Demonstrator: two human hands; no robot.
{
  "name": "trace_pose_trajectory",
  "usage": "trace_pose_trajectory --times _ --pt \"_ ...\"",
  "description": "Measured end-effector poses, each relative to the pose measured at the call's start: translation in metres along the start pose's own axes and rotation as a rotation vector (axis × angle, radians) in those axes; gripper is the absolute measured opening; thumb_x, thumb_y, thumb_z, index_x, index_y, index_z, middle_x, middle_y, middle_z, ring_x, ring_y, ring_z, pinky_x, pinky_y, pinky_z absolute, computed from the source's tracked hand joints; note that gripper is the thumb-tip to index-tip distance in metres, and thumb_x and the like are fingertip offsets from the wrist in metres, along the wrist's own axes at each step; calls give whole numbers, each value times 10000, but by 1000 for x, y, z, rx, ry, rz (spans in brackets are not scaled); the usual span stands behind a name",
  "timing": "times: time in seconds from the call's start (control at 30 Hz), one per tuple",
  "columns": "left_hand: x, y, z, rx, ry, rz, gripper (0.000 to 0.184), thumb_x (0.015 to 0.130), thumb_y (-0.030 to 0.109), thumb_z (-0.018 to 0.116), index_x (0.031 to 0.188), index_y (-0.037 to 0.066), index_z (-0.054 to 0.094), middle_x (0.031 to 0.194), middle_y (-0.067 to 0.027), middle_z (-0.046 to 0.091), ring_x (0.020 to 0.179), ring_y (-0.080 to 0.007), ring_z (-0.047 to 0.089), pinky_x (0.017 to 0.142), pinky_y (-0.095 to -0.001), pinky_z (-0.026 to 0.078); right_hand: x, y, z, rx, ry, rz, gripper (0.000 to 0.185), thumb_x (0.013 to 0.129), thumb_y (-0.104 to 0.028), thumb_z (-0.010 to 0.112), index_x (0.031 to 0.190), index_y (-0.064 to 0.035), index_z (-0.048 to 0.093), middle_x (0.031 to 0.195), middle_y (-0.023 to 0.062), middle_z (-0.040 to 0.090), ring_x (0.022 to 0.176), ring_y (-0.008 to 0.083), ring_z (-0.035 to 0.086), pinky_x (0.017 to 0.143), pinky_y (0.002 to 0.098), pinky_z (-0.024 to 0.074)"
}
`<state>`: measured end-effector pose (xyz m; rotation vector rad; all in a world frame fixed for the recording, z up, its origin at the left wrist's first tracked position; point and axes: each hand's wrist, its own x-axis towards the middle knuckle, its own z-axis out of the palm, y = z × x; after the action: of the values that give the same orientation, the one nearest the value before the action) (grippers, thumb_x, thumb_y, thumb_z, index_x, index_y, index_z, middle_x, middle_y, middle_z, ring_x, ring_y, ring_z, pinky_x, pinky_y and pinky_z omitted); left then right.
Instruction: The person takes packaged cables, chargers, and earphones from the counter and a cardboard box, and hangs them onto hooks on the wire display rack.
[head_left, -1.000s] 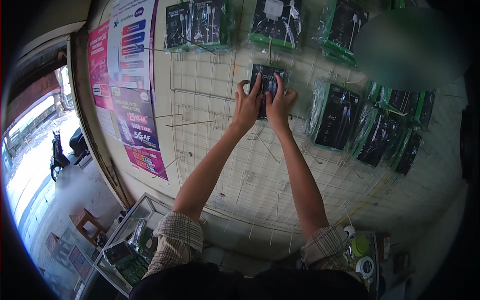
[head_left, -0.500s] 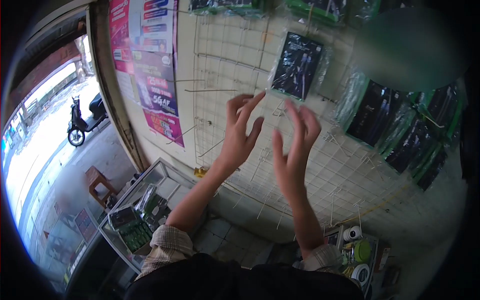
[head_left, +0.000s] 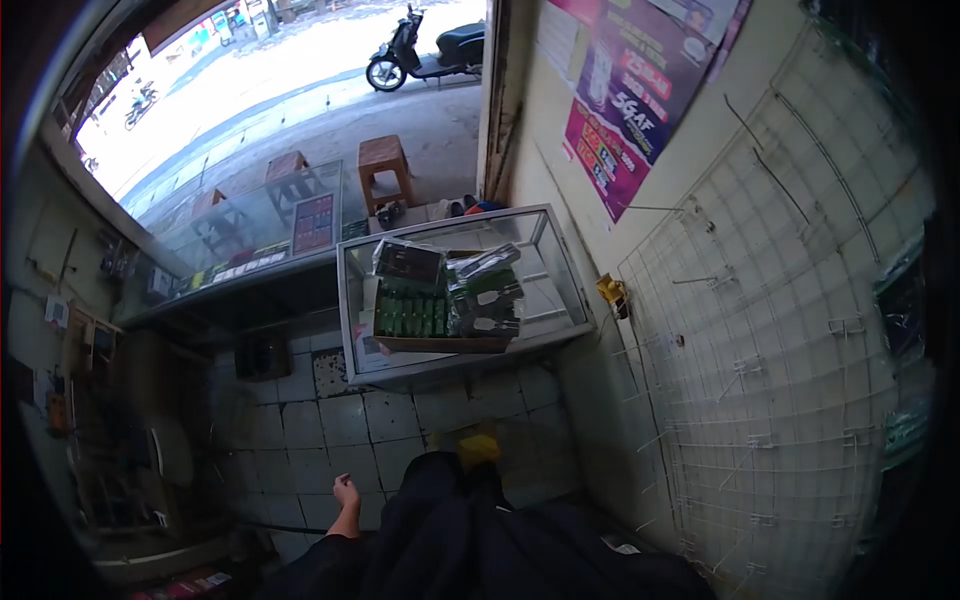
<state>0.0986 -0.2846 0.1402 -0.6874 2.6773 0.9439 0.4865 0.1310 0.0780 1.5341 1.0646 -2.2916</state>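
Note:
Down by my side, above the tiled floor, my left hand [head_left: 346,492] hangs with its fingers loosely curled. I see nothing held in it, and it touches nothing. My right hand is out of view. Ahead stands a glass display case [head_left: 470,362] with a metal frame. On its top sits an open cardboard box [head_left: 440,345] filled with green packets [head_left: 412,316] and dark, plastic-wrapped packs [head_left: 410,262]. To the right, a wire grid rack [head_left: 750,400] with metal hooks covers the wall.
A second glass counter [head_left: 260,235] runs along the shop front. Brown stools [head_left: 383,158] stand outside, and a scooter [head_left: 425,55] is parked by the road. A purple poster [head_left: 635,95] hangs on the right wall. A chair [head_left: 165,455] stands at left.
My view has swung left and down, from the grid rack to the display case and street. Both raised hands have left the rack; the left is lowered, the right out of view.

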Motion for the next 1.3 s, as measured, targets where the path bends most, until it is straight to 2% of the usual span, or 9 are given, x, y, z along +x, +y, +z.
trace_pose_trajectory --times 0.03,0.1,0.27,0.37,0.5,0.63,0.8,1.0,1.3 --pt "-1 -26 -12 30 170 -233 206 805 75 492 976 78 607 921 -129 612 811 -285 603 717 -382 482 -6 -22 4 -641 181 -16 282 811 -178 549 1062 -52 575 993 158 600 956 239 571 815 354 460" --pt "-8 -54 -20 55 336 -487 203 798 78 495 962 90 615 912 -135 617 818 -290 602 718 -382 484 -16 -65 23 -1043 413 -5 275 807 -174 542 1049 -49 579 949 157 615 902 251 593 795 359 470" --pt "-20 -35 11 42 -115 9 158 793 85 507 892 51 626 834 -127 618 788 -277 605 724 -363 483 10 -163 91 -1049 440 -96 266 801 -166 530 1030 -40 581 939 176 623 890 300 604 794 380 471" --pt "-4 66 40 -144 -326 207 147 810 74 506 922 65 601 898 -118 568 815 -278 580 719 -348 470 88 -201 128 -1157 277 -506 243 833 -123 516 1049 -19 553 825 118 620 660 198 614 617 329 502" --pt "19 221 59 -330 -357 619 148 837 43 484 955 45 573 836 -123 542 720 -254 586 636 -336 471 63 -330 301 -1151 -72 -954 195 832 -110 515 1001 -30 573 977 161 599 921 297 575 795 337 451" --pt "49 327 95 -859 -549 350 223 883 57 456 1095 50 525 937 -73 509 774 -141 592 691 -262 506 81 -422 412 -1143 -55 -1280 177 816 -49 495 977 -50 569 977 143 525 913 306 510 800 374 405" --pt "87 397 134 -988 -536 155 439 884 111 477 1285 79 298 1102 -99 438 927 -181 554 785 -308 491 165 -483 477 -1246 65 -1503 432 820 -169 537 1204 -9 419 1199 189 430 1115 350 402 957 419 327" --pt "102 420 174 -963 -498 113 548 866 147 521 1311 64 211 1211 -140 389 994 -211 508 810 -334 472 231 -496 485 -1352 -74 -1207 511 816 -169 536 1260 23 367 1224 222 418 1104 372 396 954 437 313" --pt "97 401 160 -863 -247 76 472 869 190 546 1244 22 313 1013 -128 560 828 -171 565 647 -285 471 192 -448 485 -1226 -113 -1305 385 807 -144 547 1165 -18 477 1016 159 477 982 325 448 889 393 354"
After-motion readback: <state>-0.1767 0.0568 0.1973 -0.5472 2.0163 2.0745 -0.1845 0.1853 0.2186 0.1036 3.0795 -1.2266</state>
